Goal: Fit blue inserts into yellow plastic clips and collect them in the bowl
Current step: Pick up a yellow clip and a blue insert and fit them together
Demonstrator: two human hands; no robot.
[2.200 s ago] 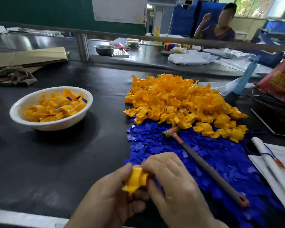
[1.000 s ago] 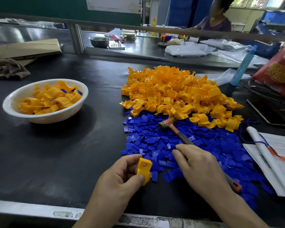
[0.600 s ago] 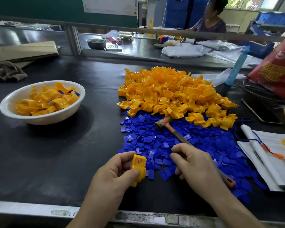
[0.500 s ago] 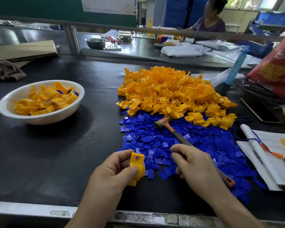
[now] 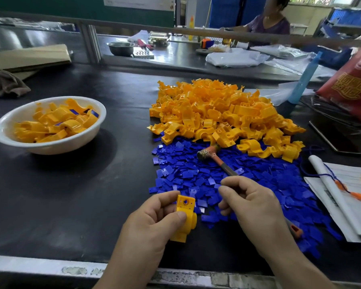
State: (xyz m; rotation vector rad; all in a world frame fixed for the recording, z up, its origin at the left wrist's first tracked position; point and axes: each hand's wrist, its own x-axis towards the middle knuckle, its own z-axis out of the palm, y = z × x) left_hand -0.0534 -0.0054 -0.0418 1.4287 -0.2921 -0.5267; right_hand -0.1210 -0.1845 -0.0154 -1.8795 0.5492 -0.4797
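Black bench [image 5: 71, 195] is stretching ahead. The left hand [image 5: 150, 226] is pinching a clip [image 5: 184, 215] just beside the right hand [image 5: 254, 207], curling over inserts [image 5: 258, 174]; its grip cannot be told.

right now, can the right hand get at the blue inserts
Likely yes: the right hand hovers just over the inserts with nothing covering them; only the hammer lies across part of the pile.
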